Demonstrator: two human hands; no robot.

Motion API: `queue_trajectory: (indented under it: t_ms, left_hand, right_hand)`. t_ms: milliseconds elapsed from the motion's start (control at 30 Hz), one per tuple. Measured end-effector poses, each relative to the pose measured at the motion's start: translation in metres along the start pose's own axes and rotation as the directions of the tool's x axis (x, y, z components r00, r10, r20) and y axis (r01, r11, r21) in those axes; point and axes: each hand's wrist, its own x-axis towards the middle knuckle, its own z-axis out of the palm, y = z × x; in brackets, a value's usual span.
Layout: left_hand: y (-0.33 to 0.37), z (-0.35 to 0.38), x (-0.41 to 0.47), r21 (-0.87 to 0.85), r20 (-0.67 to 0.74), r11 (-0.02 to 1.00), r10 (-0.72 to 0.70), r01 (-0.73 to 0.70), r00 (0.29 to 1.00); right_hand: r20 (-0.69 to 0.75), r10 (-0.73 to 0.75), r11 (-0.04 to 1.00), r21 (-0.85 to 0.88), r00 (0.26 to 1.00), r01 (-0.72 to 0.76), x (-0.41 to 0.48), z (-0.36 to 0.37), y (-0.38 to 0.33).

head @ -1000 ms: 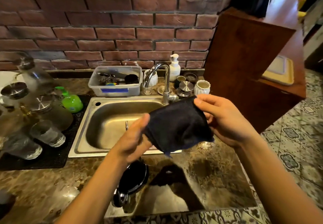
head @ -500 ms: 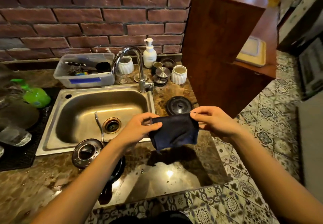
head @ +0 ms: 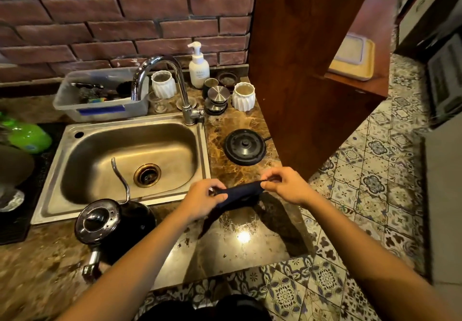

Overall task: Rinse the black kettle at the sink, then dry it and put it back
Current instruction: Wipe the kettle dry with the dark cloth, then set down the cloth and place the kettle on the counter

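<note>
Head view: at far left a green bottle (head: 30,138) sits by a black mat (head: 15,223), beside the sink (head: 100,155). Behind the sink a clear tub (head: 105,110) stands left of the tap (head: 178,83). The black kettle (head: 100,222) stands on the bench (head: 237,248) against the sink's front rim, lid on, thin spout curving up over the basin, handle toward the camera, neither hand on it. Right of it the left grip (head: 202,201) pinches one end of a dark cloth (head: 241,193) between thumb and curled fingers. The right grip (head: 287,186) pinches the other end with its fingertips, and the cloth stretches bunched between them, low over the bench. Beyond them a round black base (head: 245,146) lies on the bench beside a wooden cabinet (head: 300,70).
</note>
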Motion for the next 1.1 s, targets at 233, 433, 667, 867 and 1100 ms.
queue_trajectory:
  t_ms: [233,433,667,867,1100]
  left_hand:
    - [-0.020,0.042,-0.032,0.102,0.100,0.995,0.003,-0.014,0.995]
    - [-0.031,0.061,-0.048,0.162,0.142,0.985,0.037,-0.060,0.989]
    - [-0.038,0.074,-0.057,0.185,0.086,0.978,0.078,-0.093,0.993]
    - [-0.045,0.080,-0.065,0.245,0.121,0.960,0.110,-0.137,0.987]
    - [-0.054,0.084,-0.076,0.373,0.224,0.899,0.152,-0.229,0.963]
  right_hand:
    - [0.122,0.053,0.992,-0.117,0.991,-0.038,-0.033,0.019,0.044]
    - [0.113,0.032,0.973,-0.231,0.993,-0.005,-0.047,0.034,0.075]
    - [0.088,-0.031,0.918,-0.392,0.996,0.063,-0.057,0.048,0.089]
    - [0.034,-0.062,0.878,-0.474,0.998,0.070,-0.065,0.062,0.093]
    - [-0.057,0.000,0.858,-0.513,0.998,-0.030,-0.073,0.079,0.086]
